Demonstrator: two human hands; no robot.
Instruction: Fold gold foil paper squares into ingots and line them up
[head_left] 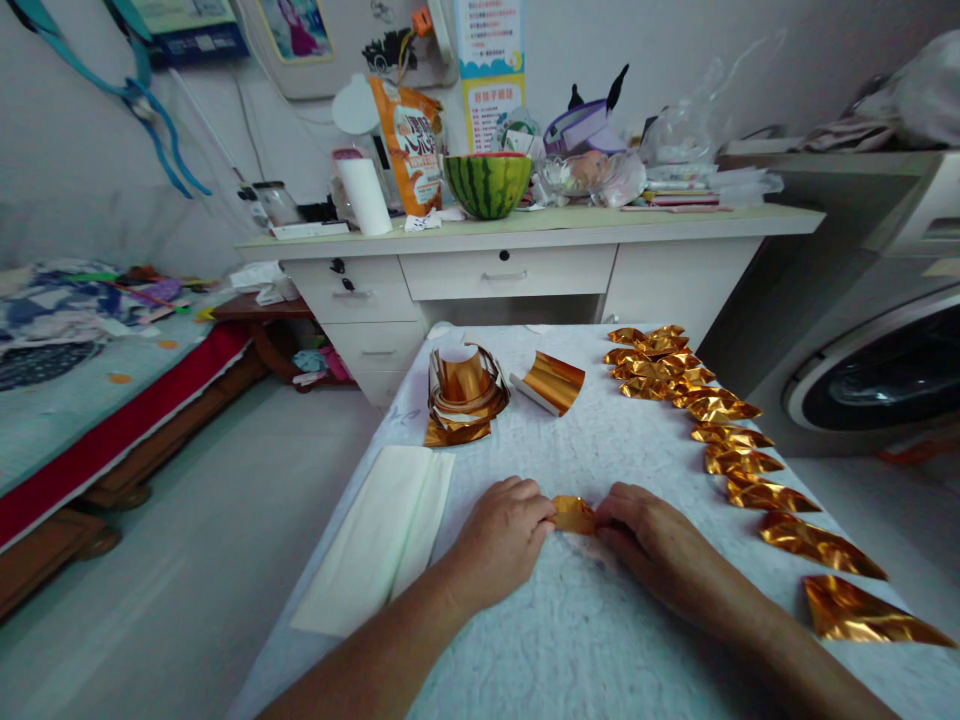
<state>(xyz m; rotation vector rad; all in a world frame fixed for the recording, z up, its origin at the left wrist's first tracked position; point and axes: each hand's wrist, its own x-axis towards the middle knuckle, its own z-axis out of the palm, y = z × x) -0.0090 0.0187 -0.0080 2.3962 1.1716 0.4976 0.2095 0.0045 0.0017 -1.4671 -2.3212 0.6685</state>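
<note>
A small piece of gold foil [574, 515] lies between my hands, low over the cloth-covered table [600, 640]. My left hand [506, 535] pinches its left end, and my right hand [649, 540] pinches its right end. Beyond them stands a curled stack of gold foil sheets [463, 390], with one curved sheet [555, 382] to its right. White paper sheets [375, 540] lie left of my left hand. Several folded gold foil pieces [739, 458] form a long row down the table's right side, right of my right hand.
Behind the table is a white desk [510, 270] bearing a watermelon half [487, 185], an orange pouch [411, 145] and a paper roll [364, 195]. A washing machine [885, 330] stands at the right, a bed [112, 380] at the left.
</note>
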